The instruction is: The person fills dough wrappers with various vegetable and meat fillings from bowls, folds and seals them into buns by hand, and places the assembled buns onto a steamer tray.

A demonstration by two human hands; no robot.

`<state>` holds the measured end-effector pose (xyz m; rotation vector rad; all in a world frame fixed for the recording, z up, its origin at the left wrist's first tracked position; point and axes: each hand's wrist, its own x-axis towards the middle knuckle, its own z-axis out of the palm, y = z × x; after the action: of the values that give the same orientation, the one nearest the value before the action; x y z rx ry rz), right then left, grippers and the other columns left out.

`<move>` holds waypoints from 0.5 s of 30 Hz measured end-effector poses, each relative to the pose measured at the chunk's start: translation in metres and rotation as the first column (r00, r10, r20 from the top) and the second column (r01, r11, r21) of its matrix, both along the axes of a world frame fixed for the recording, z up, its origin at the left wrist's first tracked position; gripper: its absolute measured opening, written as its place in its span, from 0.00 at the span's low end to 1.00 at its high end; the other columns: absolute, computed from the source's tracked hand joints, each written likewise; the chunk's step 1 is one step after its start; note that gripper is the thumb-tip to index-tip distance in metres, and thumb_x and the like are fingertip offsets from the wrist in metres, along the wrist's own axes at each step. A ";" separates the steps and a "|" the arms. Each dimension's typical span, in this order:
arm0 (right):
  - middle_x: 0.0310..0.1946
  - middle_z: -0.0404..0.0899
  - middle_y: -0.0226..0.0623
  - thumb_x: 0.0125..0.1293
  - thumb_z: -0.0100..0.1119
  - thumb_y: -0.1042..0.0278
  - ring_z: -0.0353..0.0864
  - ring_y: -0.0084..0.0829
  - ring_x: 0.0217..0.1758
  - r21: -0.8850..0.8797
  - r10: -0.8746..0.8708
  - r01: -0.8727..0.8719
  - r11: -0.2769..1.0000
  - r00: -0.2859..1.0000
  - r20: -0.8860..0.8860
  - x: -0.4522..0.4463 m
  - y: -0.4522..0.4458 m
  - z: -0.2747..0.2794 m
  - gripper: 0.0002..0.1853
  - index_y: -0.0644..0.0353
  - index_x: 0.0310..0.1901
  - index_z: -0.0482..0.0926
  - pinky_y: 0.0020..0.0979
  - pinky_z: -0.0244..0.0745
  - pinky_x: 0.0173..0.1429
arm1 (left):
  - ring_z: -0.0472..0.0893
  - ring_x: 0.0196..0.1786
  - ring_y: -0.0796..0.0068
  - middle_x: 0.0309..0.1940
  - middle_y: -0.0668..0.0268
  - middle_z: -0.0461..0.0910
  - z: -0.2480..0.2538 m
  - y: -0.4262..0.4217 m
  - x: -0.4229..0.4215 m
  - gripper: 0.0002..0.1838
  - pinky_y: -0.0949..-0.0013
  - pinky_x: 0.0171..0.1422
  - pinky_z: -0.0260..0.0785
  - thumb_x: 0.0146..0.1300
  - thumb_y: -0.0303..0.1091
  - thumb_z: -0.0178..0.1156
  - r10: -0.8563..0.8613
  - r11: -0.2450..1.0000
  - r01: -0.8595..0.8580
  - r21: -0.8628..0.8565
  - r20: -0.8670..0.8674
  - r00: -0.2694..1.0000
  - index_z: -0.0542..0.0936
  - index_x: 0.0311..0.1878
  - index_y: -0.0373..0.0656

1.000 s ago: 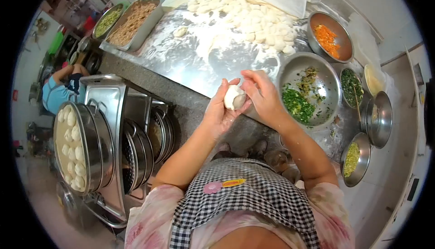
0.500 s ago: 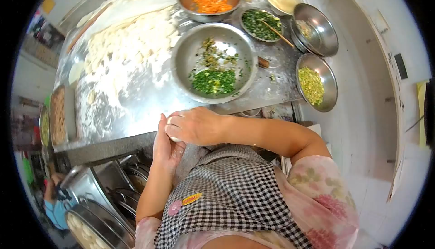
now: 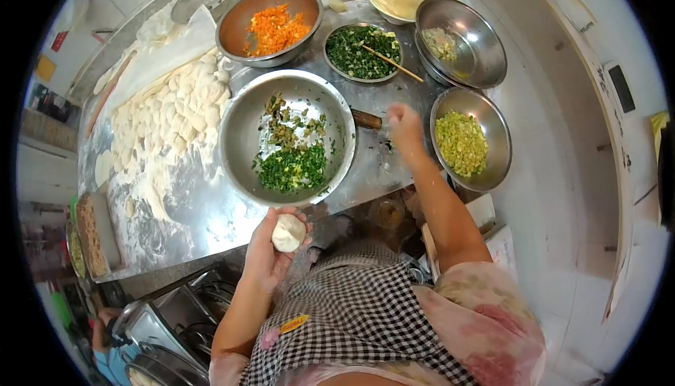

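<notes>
My left hand (image 3: 263, 254) holds a round, white stuffed dough bun (image 3: 288, 233) in its cupped palm and fingers, just off the near table edge. Close in front of it stands the large steel bowl (image 3: 235, 182) with chopped green herbs (image 3: 292, 168) and a brownish-green mix (image 3: 292, 129). My right hand (image 3: 406, 129) is over the table, right of the dark wooden handle (image 3: 367, 119) and left of the bowl of chopped yellow-green vegetable (image 3: 460, 145). Its fingers look curled but are smeared by motion, so whether anything is in them is unclear.
Flattened dough pieces (image 3: 172, 108) cover the floured left side, beside a rolling pin (image 3: 109, 94). Behind are a bowl of shredded carrot (image 3: 278, 31) and a dish of chopped greens (image 3: 351, 55) with a stick. A tray of brown filling (image 3: 91, 235) stands left; steel bowls (image 3: 464, 38) stand right.
My right hand has let go of the bun and moved forward and right over the table. The bun now shows openly in my left hand. The view has shifted, too.
</notes>
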<state>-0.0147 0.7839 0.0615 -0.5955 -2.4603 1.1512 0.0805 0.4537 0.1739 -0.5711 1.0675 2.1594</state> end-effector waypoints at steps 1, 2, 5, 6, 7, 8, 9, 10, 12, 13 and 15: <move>0.35 0.81 0.47 0.57 0.56 0.69 0.81 0.39 0.38 0.130 -0.044 0.046 0.990 0.999 -0.023 -0.013 0.020 -0.010 0.13 0.66 0.43 0.77 0.35 0.74 0.44 | 0.80 0.44 0.62 0.40 0.58 0.77 0.002 0.000 0.000 0.19 0.63 0.44 0.78 0.70 0.47 0.44 0.012 1.000 -0.012 -0.018 0.000 1.000 0.72 0.47 0.39; 0.36 0.80 0.49 0.56 0.56 0.70 0.81 0.41 0.40 0.159 -0.069 0.070 0.985 0.998 -0.012 -0.026 0.031 -0.010 0.13 0.66 0.42 0.77 0.37 0.74 0.44 | 0.80 0.44 0.61 0.40 0.58 0.77 0.004 -0.001 0.001 0.19 0.63 0.44 0.78 0.70 0.47 0.44 0.025 0.999 -0.025 -0.037 0.002 1.000 0.72 0.47 0.39; 0.37 0.79 0.53 0.55 0.55 0.71 0.79 0.47 0.43 0.260 -0.123 0.103 0.960 0.991 0.059 -0.055 0.050 -0.012 0.11 0.65 0.40 0.77 0.40 0.73 0.45 | 0.80 0.44 0.61 0.41 0.58 0.77 -0.001 -0.007 0.005 0.18 0.64 0.44 0.78 0.70 0.46 0.43 0.093 0.995 -0.093 -0.025 -0.008 0.996 0.72 0.46 0.39; 0.36 0.79 0.53 0.55 0.54 0.72 0.79 0.49 0.43 0.300 -0.129 0.094 0.949 0.987 0.100 -0.065 0.054 -0.013 0.10 0.65 0.39 0.76 0.41 0.73 0.45 | 0.80 0.44 0.61 0.41 0.58 0.77 -0.004 -0.009 0.004 0.18 0.64 0.44 0.78 0.70 0.46 0.43 0.120 0.993 -0.120 -0.014 -0.021 0.993 0.72 0.46 0.38; 0.36 0.79 0.54 0.55 0.54 0.72 0.78 0.50 0.44 0.340 -0.133 0.079 0.937 0.981 0.140 -0.072 0.056 -0.015 0.09 0.65 0.37 0.76 0.42 0.72 0.45 | 0.80 0.44 0.62 0.41 0.58 0.77 -0.003 -0.010 0.004 0.18 0.64 0.44 0.78 0.70 0.46 0.44 0.149 0.989 -0.149 -0.013 -0.017 0.989 0.72 0.46 0.38; 0.35 0.78 0.54 0.55 0.53 0.73 0.78 0.50 0.42 0.355 -0.160 0.082 0.931 0.968 0.195 -0.077 0.059 -0.016 0.08 0.65 0.36 0.76 0.43 0.72 0.44 | 0.80 0.44 0.62 0.41 0.58 0.77 -0.002 -0.012 0.004 0.19 0.65 0.44 0.78 0.70 0.46 0.44 0.182 0.983 -0.183 -0.014 -0.014 0.983 0.72 0.47 0.38; 0.33 0.77 0.54 0.55 0.52 0.73 0.78 0.50 0.41 0.370 -0.180 0.079 0.925 0.952 0.248 -0.083 0.063 -0.021 0.07 0.65 0.34 0.75 0.44 0.71 0.44 | 0.80 0.44 0.62 0.41 0.58 0.77 -0.001 -0.013 0.003 0.19 0.65 0.44 0.78 0.70 0.46 0.44 0.222 0.975 -0.223 -0.016 -0.013 0.975 0.72 0.47 0.38; 0.32 0.77 0.54 0.55 0.51 0.74 0.78 0.51 0.39 0.384 -0.192 0.066 0.921 0.934 0.301 -0.089 0.068 -0.028 0.06 0.65 0.33 0.74 0.45 0.71 0.43 | 0.80 0.44 0.63 0.41 0.58 0.77 -0.001 -0.015 0.001 0.19 0.66 0.44 0.78 0.70 0.46 0.44 0.223 0.974 -0.224 -0.023 -0.044 0.974 0.72 0.47 0.39; 0.28 0.74 0.54 0.54 0.50 0.74 0.76 0.50 0.34 0.387 -0.142 0.064 0.920 0.974 0.177 -0.095 0.084 -0.048 0.04 0.66 0.29 0.72 0.46 0.69 0.40 | 0.80 0.44 0.64 0.41 0.59 0.77 0.001 -0.019 -0.005 0.18 0.65 0.45 0.78 0.70 0.45 0.44 0.275 0.961 -0.276 -0.016 -0.061 0.960 0.72 0.48 0.39; 0.27 0.73 0.53 0.54 0.52 0.73 0.74 0.48 0.33 0.421 -0.144 0.044 0.906 0.967 0.209 -0.098 0.094 -0.056 0.05 0.67 0.29 0.71 0.47 0.67 0.38 | 0.80 0.45 0.64 0.42 0.59 0.77 0.003 -0.022 -0.007 0.18 0.65 0.46 0.78 0.70 0.45 0.44 0.313 0.950 -0.313 0.006 -0.049 0.948 0.72 0.49 0.40; 0.37 0.75 0.57 0.60 0.50 0.65 0.75 0.55 0.43 0.485 0.016 -0.235 0.842 0.911 0.412 -0.095 0.091 -0.034 0.12 0.67 0.37 0.74 0.47 0.69 0.46 | 0.79 0.46 0.65 0.42 0.60 0.78 0.004 -0.030 -0.015 0.18 0.65 0.48 0.77 0.70 0.46 0.44 0.399 0.912 -0.398 0.105 0.012 0.917 0.72 0.50 0.41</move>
<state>-0.1094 0.8751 0.0279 -0.5329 -3.0261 0.3546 0.0659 0.4240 0.1775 -0.7852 0.8918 2.5552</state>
